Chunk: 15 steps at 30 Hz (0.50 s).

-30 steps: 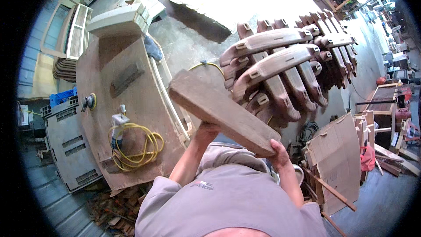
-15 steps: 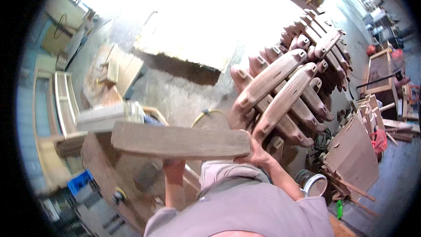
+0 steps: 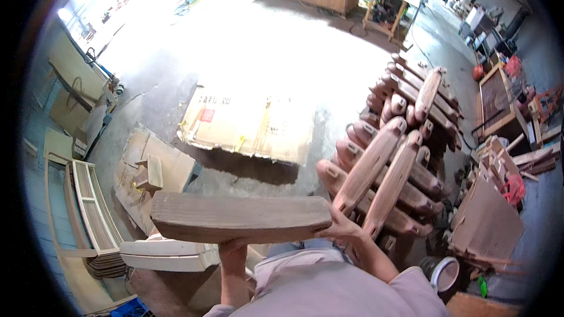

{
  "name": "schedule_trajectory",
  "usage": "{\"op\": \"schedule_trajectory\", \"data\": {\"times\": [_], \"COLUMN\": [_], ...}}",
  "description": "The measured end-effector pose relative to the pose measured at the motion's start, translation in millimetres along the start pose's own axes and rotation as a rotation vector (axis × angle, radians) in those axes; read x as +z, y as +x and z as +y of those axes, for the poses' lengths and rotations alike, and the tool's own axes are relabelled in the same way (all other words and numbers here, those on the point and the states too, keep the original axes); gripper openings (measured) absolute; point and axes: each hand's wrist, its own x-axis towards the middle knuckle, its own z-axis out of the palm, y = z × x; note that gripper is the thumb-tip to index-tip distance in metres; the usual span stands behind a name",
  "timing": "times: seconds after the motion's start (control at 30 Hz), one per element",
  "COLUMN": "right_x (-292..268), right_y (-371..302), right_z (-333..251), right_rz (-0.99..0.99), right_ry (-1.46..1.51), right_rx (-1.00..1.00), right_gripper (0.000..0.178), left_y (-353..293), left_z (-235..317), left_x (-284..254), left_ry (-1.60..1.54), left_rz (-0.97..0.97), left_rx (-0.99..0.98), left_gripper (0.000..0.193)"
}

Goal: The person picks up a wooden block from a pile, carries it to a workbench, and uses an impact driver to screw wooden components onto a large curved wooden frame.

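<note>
A thick, slightly curved wooden beam (image 3: 241, 217) lies crosswise in front of my body, held up off the floor. My left hand (image 3: 233, 248) supports it from below near the middle, its fingers mostly hidden under the wood. At the right end, my right hand (image 3: 341, 224) wraps round the beam. Just past that hand stands a criss-cross stack of shaped wooden pieces (image 3: 390, 173) with rounded, slotted ends. Left of my left hand are pale, light-coloured boards (image 3: 170, 256).
A flattened cardboard sheet (image 3: 252, 126) lies on the floor ahead. At left, another cardboard piece (image 3: 132, 170) bears a small wooden part (image 3: 154, 171), near pale wooden frames (image 3: 88, 199). A bucket (image 3: 447, 274) and scrap wood with cardboard (image 3: 487, 220) are at right.
The view has tilted up, so the floor cardboard, stack and far workbench show lower in the picture. Both hands keep hold of the beam, which sits slightly lower in view.
</note>
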Motion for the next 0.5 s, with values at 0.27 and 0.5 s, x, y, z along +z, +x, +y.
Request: {"op": "schedule_trajectory", "data": {"times": [0.27, 0.5], "right_x": [-11.5, -10.1], "right_y": [119.7, 258.5], "right_z": [-9.1, -13.2], "right_rz": [-0.11, -0.122], "right_ry": [-0.215, 0.01], "right_rx": [-0.03, -0.077], "right_gripper": [0.085, 0.087], "left_y": [76.5, 210.5], "left_z": [35.9, 61.9], "left_x": [-19.0, -46.4], "left_ry": [0.047, 0.027], "left_rz": [0.222, 0.164], "left_rx": [-0.052, 0.042], "left_gripper": [0.058, 0.076]}}
